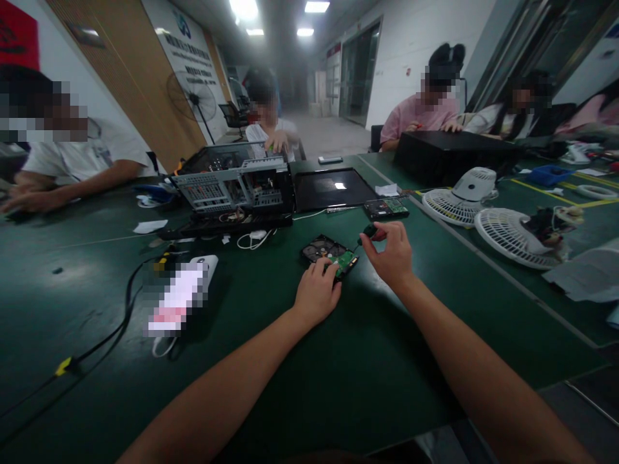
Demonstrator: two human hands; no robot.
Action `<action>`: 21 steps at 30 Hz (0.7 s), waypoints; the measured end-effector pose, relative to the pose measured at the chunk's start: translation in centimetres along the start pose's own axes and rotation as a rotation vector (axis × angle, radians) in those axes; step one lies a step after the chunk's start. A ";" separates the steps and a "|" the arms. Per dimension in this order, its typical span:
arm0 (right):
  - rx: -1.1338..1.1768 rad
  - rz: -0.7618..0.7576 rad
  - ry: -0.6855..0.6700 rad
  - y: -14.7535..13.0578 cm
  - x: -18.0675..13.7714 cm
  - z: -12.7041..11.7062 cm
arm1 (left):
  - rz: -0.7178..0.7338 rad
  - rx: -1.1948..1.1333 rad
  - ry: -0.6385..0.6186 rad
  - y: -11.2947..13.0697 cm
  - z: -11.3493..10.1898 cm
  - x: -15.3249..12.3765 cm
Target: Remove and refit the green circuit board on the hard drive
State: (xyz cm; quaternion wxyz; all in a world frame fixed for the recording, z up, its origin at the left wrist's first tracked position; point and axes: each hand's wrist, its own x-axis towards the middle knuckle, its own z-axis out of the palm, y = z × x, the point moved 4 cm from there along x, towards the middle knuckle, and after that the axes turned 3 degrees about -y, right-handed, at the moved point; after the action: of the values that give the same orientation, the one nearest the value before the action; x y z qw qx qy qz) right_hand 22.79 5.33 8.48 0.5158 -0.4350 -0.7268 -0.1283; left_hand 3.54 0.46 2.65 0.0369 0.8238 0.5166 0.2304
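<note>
A hard drive (322,247) lies on the green table with its green circuit board facing up. My left hand (316,291) rests on its near edge, fingers closed over the board's side and steadying it. In my right hand (394,251) is a screwdriver (369,232) with a dark handle, pinched between thumb and fingers. Its thin shaft slants down to the right end of the drive; whether the tip sits in a screw is too small to tell. A second hard drive (387,208) lies farther back.
An opened computer case (232,187) stands at back left beside its black side panel (333,188). A phone (181,296) and black cable (128,296) lie left. White fan parts (515,235) lie right. Several people sit around the table, one behind a black case (449,154).
</note>
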 end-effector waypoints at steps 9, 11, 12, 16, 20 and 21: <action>0.113 -0.049 -0.015 0.4 -0.2 0.4 | 0.007 0.001 0.007 0.0 0.1 0.0; 0.107 -0.038 -0.009 0.5 -0.3 0.5 | 0.007 0.002 0.003 0.0 0.1 0.0; 0.095 -0.028 -0.007 0.5 -0.3 0.5 | 0.006 0.002 0.001 0.0 0.1 0.0; 0.053 -0.013 -0.013 0.5 -0.3 0.4 | -0.002 0.000 -0.004 -0.1 0.2 0.0; 0.043 -0.012 -0.032 0.4 -0.2 0.2 | -0.001 -0.002 -0.003 -0.1 0.2 0.0; 0.043 -0.014 -0.032 0.4 -0.1 0.2 | 0.001 -0.003 -0.001 -0.1 0.2 0.0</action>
State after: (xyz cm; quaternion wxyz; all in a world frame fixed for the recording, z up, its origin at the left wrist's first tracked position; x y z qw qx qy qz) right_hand 23.01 5.60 8.19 0.5124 -0.4207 -0.7406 -0.1096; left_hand 3.53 0.53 2.41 0.0384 0.8241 0.5159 0.2307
